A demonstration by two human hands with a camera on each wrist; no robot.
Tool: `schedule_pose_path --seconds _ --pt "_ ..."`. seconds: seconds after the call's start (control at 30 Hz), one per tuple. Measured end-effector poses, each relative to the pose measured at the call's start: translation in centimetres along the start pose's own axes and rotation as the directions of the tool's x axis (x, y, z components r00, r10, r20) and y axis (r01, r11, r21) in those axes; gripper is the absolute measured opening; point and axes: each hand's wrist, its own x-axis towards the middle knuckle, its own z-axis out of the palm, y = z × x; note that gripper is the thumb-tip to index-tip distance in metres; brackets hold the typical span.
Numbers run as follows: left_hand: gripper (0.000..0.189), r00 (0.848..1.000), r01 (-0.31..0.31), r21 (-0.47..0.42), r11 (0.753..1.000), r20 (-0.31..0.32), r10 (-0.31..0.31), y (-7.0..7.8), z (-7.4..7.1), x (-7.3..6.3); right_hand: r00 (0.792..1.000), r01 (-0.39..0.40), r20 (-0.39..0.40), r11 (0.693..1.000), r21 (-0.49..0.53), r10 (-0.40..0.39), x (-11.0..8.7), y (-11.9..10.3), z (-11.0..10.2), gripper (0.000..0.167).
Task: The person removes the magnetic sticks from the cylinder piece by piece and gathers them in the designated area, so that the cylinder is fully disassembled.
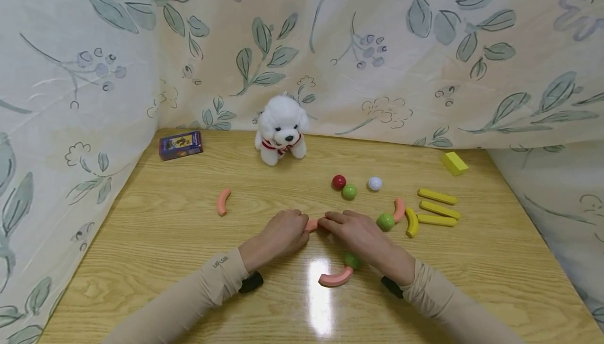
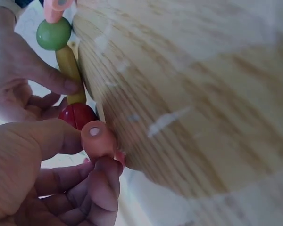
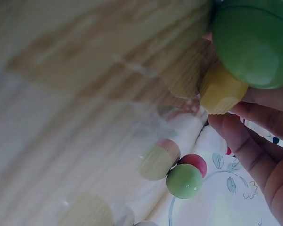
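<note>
In the head view my left hand (image 1: 284, 233) and right hand (image 1: 362, 235) meet near the table's middle. Between thumb and fingers, the left hand pinches a curved pink piece (image 2: 100, 141) with a pale dot on its end. The right hand grips a yellow stick (image 2: 70, 70), mostly hidden from above. A red ball (image 2: 78, 115) sits at one end of that stick, against or close beside the pink piece; I cannot tell if they are joined. At its other end is a green ball (image 1: 352, 260), followed by another curved pink piece (image 1: 336, 278).
Right of my hands lie a green ball (image 1: 385, 222), a curved pink piece (image 1: 399, 210), a curved yellow piece (image 1: 412, 222) and yellow sticks (image 1: 439, 210). Beyond are loose balls (image 1: 349, 192), a plush dog (image 1: 281, 130), a purple box (image 1: 181, 145) and a yellow block (image 1: 455, 163).
</note>
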Motion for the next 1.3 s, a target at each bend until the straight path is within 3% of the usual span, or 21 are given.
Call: schedule_pose_path --seconds 0.3,0.4,0.5,0.6,0.73,0.97,1.03,1.17,1.3 --pt "0.025 0.992 0.118 -0.025 0.993 -0.031 -0.119 -1.0 0.0 -0.5 0.999 -0.022 0.022 0.999 -0.037 0.023 -0.2 0.2 0.0 0.034" --pt "0.027 0.984 0.159 -0.02 0.987 -0.072 -0.16 -1.7 0.0 -0.9 1.0 -0.014 0.011 0.999 -0.04 0.015 -0.3 0.3 0.1 0.034" --pt "0.028 0.972 0.195 0.057 0.979 -0.146 -0.185 -2.7 -0.1 -1.4 1.0 -0.015 0.009 0.999 -0.035 0.015 -0.3 0.3 0.1 0.035" --pt "0.032 0.952 0.245 0.152 0.958 -0.225 -0.208 -4.0 -0.3 -2.0 1.0 -0.02 0.013 0.999 -0.025 0.02 -0.3 0.4 0.0 0.036" --pt "0.031 0.929 0.321 0.242 0.915 -0.27 -0.255 -5.9 -0.8 -3.0 1.0 -0.013 0.003 1.0 -0.016 0.013 -0.2 0.4 0.0 0.035" --pt "0.035 0.865 0.474 0.157 0.867 -0.265 -0.425 -8.2 -2.2 -4.2 1.0 -0.013 -0.023 1.0 0.021 0.014 0.0 0.6 0.0 0.033" --pt "0.037 0.857 0.494 0.145 0.857 -0.251 -0.451 -8.5 -2.5 -4.3 1.0 -0.018 -0.025 0.999 0.029 0.018 0.0 0.6 0.0 0.033" --pt "0.036 0.862 0.473 0.11 0.874 -0.262 -0.434 -9.0 -2.4 -4.3 0.999 -0.027 -0.031 0.999 0.026 0.028 0.0 0.6 0.0 0.034" --pt "0.025 0.877 0.423 0.131 0.897 -0.309 -0.368 -8.9 -2.5 -4.1 0.999 -0.039 -0.026 0.999 0.026 0.04 0.0 0.5 0.0 0.034"
